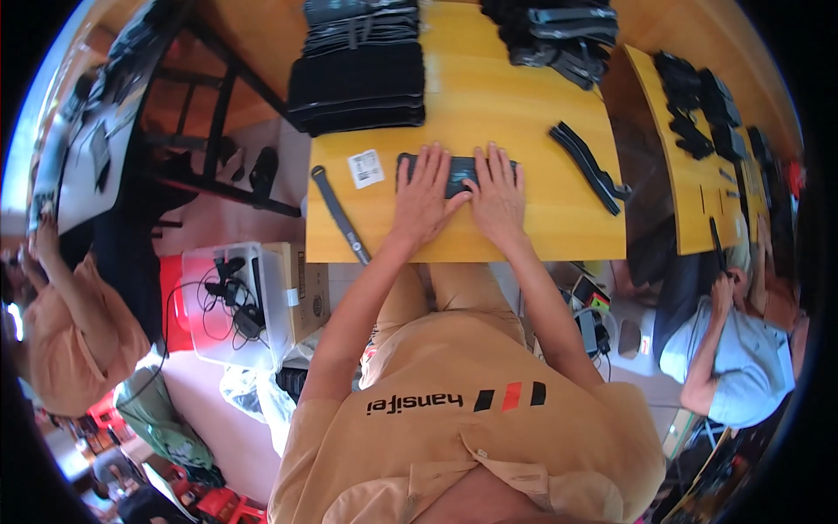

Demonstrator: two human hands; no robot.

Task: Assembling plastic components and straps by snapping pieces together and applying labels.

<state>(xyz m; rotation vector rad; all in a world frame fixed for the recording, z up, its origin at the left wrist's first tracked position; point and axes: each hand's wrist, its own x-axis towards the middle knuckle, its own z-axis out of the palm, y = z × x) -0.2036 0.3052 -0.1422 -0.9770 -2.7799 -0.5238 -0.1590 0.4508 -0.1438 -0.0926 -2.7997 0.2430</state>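
A small dark folded piece [461, 177], flat and oblong, lies on the yellow table [559, 236]; its exact kind is hidden by my hands. My left hand [423, 194] rests flat on its left part, fingers stretched out and pointing away from me. Over the right part lies my right hand [499, 196], also flat, with its thumb near the piece's middle. The two thumbs almost meet. Left of my hands are a white printed label [366, 168] and a dark grey strap [339, 211] with a looped end. A bent bundle of black strips [587, 164] lies to the right.
A tall stack of black folded pieces [358, 92] stands at the table's far left, and a loose dark pile [563, 35] at its far right. Below left, a clear plastic bin [231, 336] holds cables. Co-workers sit at a left table [100, 166] and a right table [676, 166].
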